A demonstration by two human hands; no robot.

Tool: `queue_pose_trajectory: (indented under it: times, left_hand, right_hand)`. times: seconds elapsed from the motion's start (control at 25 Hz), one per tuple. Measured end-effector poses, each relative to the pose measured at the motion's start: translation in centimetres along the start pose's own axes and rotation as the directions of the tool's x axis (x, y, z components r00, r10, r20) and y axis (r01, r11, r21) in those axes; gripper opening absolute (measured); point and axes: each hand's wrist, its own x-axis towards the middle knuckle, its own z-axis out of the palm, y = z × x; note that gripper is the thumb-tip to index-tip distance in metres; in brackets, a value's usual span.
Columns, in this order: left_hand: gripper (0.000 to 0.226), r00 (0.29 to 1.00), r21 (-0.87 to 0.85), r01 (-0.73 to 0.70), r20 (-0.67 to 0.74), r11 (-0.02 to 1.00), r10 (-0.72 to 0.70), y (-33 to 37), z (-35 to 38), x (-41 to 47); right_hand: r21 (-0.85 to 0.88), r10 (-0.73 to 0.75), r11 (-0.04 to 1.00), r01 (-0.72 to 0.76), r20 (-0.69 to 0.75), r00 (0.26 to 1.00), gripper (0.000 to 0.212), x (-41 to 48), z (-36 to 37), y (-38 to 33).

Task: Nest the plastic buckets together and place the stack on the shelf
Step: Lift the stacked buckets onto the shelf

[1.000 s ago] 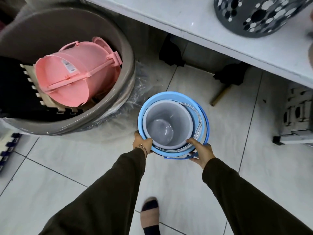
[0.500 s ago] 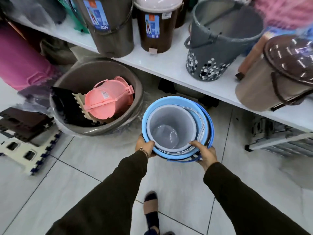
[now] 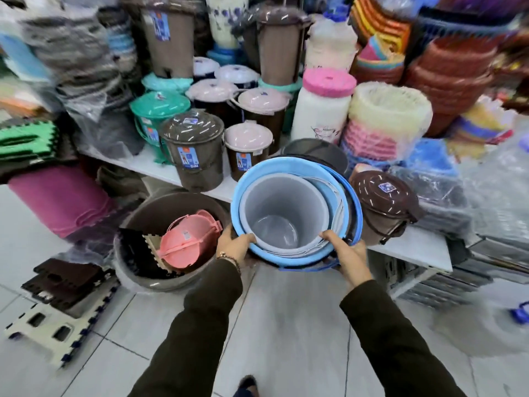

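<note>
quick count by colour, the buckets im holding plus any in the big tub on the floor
grey bucket: 1
blue bucket: 1 for sure; the overlapping rims may hide another
pink bucket: 1, lying in the tub
total: 3 that show

My sleeves (image 3: 206, 325) are running off the bottom edge; my right hand (image 3: 350, 257) is hiding the blue bucket's handle (image 3: 309, 267); the stacked goods top right (image 3: 458, 53) are blurring beyond telling.
</note>
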Motion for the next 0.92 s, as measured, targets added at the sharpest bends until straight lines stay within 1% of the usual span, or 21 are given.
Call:
queue_pose_trajectory:
  times: [0.04, 0.08, 0.16, 0.2, 0.24, 0.28, 0.32, 0.4, 0.44, 0.48, 0.6, 0.64, 0.72, 0.76, 0.84, 0.92]
  left_hand:
    - [0.041, 0.999, -0.012, -0.038, 0.004, 0.999, 0.038, 1.6, 0.7, -0.5]
    - [0.039, 0.998, -0.025, -0.065, 0.009, 0.998, 0.066, 3.0, 1.3, -1.0]
    - [0.035, 0.996, -0.017, -0.058, 0.070, 0.998, 0.060, 5.4, 3.1, -1.1]
    - [0.035, 0.994, -0.037, -0.081, 0.075, 0.996, 0.083, 6.9, 4.1, -1.3]
    - [0.035, 0.992, -0.056, -0.084, 0.085, 0.995, 0.088, 7.9, 4.0, -2.0]
    - [0.035, 0.980, -0.051, -0.074, 0.180, 0.996, 0.082, 11.4, 7.9, 0.3]
    - [0.036, 0.969, -0.077, -0.069, 0.232, 0.995, 0.085, 13.6, 10.1, 1.2]
    - [0.040, 0.964, -0.051, -0.091, 0.245, 0.995, 0.101, 15.5, 11.5, 2.2]
    - [0.043, 0.964, -0.040, -0.117, 0.235, 0.992, 0.123, 16.3, 12.5, 2.9]
    - [0.046, 0.960, -0.030, -0.112, 0.254, 0.993, 0.116, 17.2, 13.8, 4.7]
    - [0.051, 0.958, 0.009, -0.079, 0.277, 0.997, 0.073, 19.8, 18.5, 11.9]
    - [0.049, 0.959, 0.034, -0.063, 0.278, 0.997, 0.051, 20.3, 19.8, 13.6]
    - [0.041, 0.961, 0.077, -0.016, 0.275, 0.997, -0.006, 20.0, 22.2, 18.1]
    - [0.039, 0.963, 0.101, 0.022, 0.265, 0.995, -0.048, 19.3, 23.1, 20.6]
    - [0.042, 0.962, 0.165, 0.115, 0.227, 0.980, -0.152, 17.5, 24.5, 25.2]
    - [0.043, 0.947, 0.212, 0.207, 0.203, 0.955, -0.250, 15.1, 25.3, 29.3]
  right_hand:
    - [0.011, -0.040, 0.999, 0.040, -0.006, 0.999, 0.083, -0.5, 0.2, -1.9]
    - [0.009, -0.104, 0.995, 0.104, -0.003, 0.995, 0.078, -1.1, 0.1, -3.7]
    - [0.006, -0.192, 0.981, 0.192, 0.003, 0.981, 0.068, -0.2, 0.0, -6.8]
    - [0.014, -0.224, 0.975, 0.224, -0.003, 0.975, 0.069, -0.2, 0.6, -8.7]
    - [0.007, -0.228, 0.974, 0.228, -0.002, 0.974, 0.071, 0.0, 0.9, -9.2]
    - [0.044, -0.260, 0.964, 0.262, -0.036, 0.965, 0.072, 3.3, 1.6, -13.4]
    - [0.052, -0.286, 0.956, 0.289, -0.055, 0.957, 0.073, 5.4, 1.9, -15.8]
    - [0.028, -0.305, 0.951, 0.307, -0.055, 0.951, 0.069, 6.4, 2.6, -18.3]
    - [0.030, -0.314, 0.948, 0.316, -0.067, 0.947, 0.063, 6.7, 2.9, -19.6]
    - [0.037, -0.321, 0.945, 0.324, -0.078, 0.944, 0.058, 8.6, 3.3, -20.6]
    - [0.026, -0.308, 0.949, 0.313, -0.117, 0.944, 0.048, 14.7, 5.4, -23.6]
    - [-0.004, -0.308, 0.951, 0.311, -0.140, 0.941, 0.052, 17.2, 5.8, -23.6]
    - [-0.048, -0.248, 0.969, 0.244, -0.202, 0.947, 0.079, 22.4, 6.6, -22.5]
    - [-0.052, -0.210, 0.978, 0.204, -0.226, 0.951, 0.086, 24.7, 7.0, -21.6]
    - [-0.102, -0.114, 0.991, 0.089, -0.279, 0.953, 0.092, 28.8, 7.4, -19.2]
    - [-0.119, -0.011, 0.993, -0.028, -0.317, 0.949, 0.095, 32.3, 7.3, -16.4]
